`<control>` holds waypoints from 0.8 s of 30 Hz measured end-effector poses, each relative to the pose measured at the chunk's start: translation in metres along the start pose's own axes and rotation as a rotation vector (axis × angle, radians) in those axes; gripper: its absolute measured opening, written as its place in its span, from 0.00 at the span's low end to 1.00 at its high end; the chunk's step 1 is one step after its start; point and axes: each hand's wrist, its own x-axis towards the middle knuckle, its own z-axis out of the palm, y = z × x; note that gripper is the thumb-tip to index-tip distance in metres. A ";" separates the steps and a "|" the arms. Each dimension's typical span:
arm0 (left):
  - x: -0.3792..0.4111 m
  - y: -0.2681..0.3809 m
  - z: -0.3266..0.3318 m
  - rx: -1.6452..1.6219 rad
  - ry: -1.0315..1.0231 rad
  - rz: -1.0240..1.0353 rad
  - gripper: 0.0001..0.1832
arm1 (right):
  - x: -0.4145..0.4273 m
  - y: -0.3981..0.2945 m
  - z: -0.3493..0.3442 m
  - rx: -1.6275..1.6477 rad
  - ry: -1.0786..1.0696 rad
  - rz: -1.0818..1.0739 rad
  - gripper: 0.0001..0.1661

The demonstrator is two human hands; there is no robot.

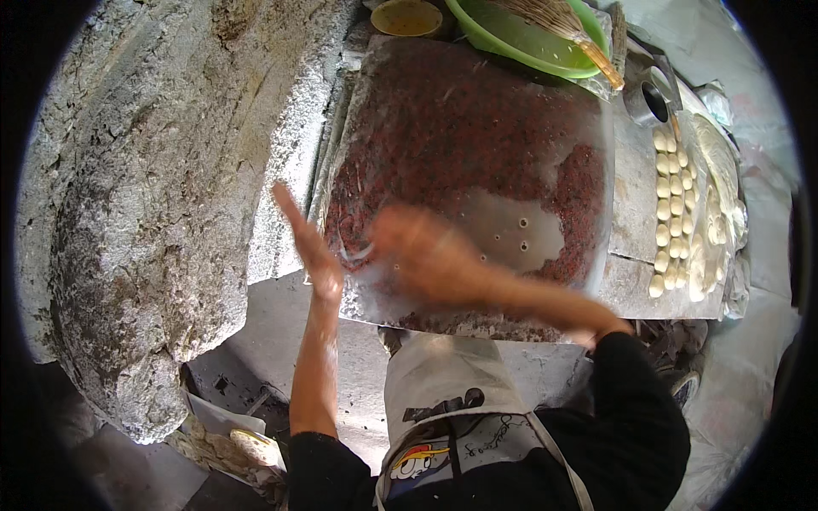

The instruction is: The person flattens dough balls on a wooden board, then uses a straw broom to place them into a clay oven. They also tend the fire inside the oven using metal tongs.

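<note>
A dark red speckled stone slab lies before me, with pale smears along its near left part. My right hand is over the slab's near left part, blurred by motion; its fingers and anything beneath them are not clear. Along the slab's left edge, my left hand is raised edge-on, fingers stretched out, and nothing shows in it. Right of my right hand a pale, wet-looking patch with several small round spots spreads over the stone.
Rows of small dough pieces lie on the board at right, beside a larger dough mass. A metal cup stands behind them. A straw brush rests across a green basin, near a yellowish bowl. A rough whitish oven-like structure rises at left.
</note>
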 end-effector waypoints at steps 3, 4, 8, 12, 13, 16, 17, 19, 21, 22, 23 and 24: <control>-0.030 0.049 -0.041 0.099 0.214 -0.519 0.44 | 0.012 -0.074 0.052 0.215 -0.174 -0.191 0.38; -0.040 0.059 -0.052 0.119 0.205 -0.489 0.42 | 0.019 -0.069 0.063 0.073 -0.186 -0.209 0.39; -0.075 0.070 -0.052 0.141 -0.038 -0.293 0.38 | 0.039 -0.020 0.056 -0.237 -0.032 -0.150 0.38; -0.068 0.039 -0.019 0.199 -0.183 -0.125 0.36 | 0.061 0.076 0.004 -0.496 0.048 0.245 0.34; -0.063 0.030 -0.011 0.272 -0.227 -0.096 0.36 | 0.064 0.095 -0.004 -0.582 0.116 0.310 0.34; -0.048 0.011 0.004 0.425 -0.297 -0.098 0.38 | 0.094 0.081 -0.002 -0.568 0.090 0.274 0.36; -0.045 0.007 0.006 0.473 -0.332 -0.138 0.39 | 0.096 0.081 0.023 -0.348 0.215 0.066 0.39; -0.042 0.004 0.008 0.539 -0.376 -0.004 0.40 | 0.117 0.074 0.035 -0.243 0.169 -0.071 0.35; -0.043 0.003 0.009 0.593 -0.401 -0.035 0.40 | 0.142 0.098 0.011 -0.516 -0.162 0.258 0.33; -0.043 0.003 0.009 0.604 -0.430 -0.077 0.40 | 0.144 0.122 0.006 -0.495 -0.056 0.303 0.33; -0.044 0.002 0.009 0.606 -0.437 -0.073 0.41 | 0.141 0.141 -0.006 -0.543 0.000 0.401 0.32; -0.045 0.002 0.009 0.603 -0.439 -0.059 0.41 | 0.134 0.156 -0.018 -0.581 0.096 0.463 0.32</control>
